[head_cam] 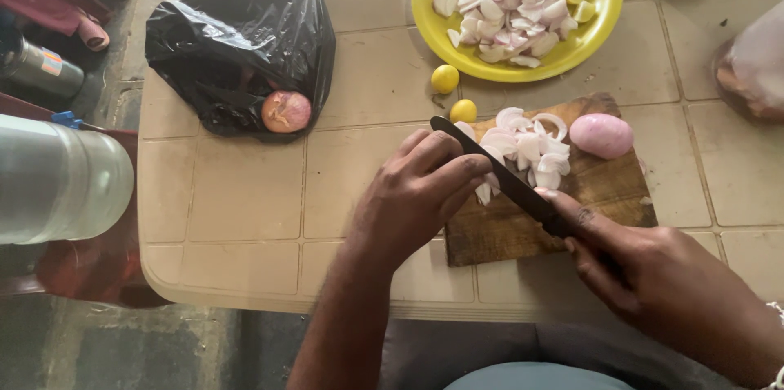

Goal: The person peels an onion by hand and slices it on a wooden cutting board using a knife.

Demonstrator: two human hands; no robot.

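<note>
Head view, looking down onto a cream tiled counter (245, 218). Wooden cutting board (555, 210) lies at the near right of the counter, partly under both hands.

Right hand (653, 276): grip clenched around the handle of a dark knife (498, 171), index finger laid forward along the blade's back. Blade runs diagonally up-left across the board, tip near the board's far left corner.

Left hand (416, 190): fingers curled, knuckles up, fingertips resting against the blade's left side and on the onion pieces there. Whether it grasps anything cannot be told; the palm side is hidden.

Sliced onion pile (531, 149): white-pink pieces heaped on the board just beyond the blade, touching it. A peeled pink onion half (602, 135) sits on the board's far right corner, beside the pile.

Surroundings: yellow bowl (518, 10) beyond the board holds more onion slices and a few small yellow fruit pieces at its far rim. Two small yellow round fruits (445, 78) lie on the counter between bowl and board. Black plastic bag (237, 39) at far left, an unpeeled onion (286, 111) at its open edge. Clear plastic container (57, 182) off the counter's left side.
</note>
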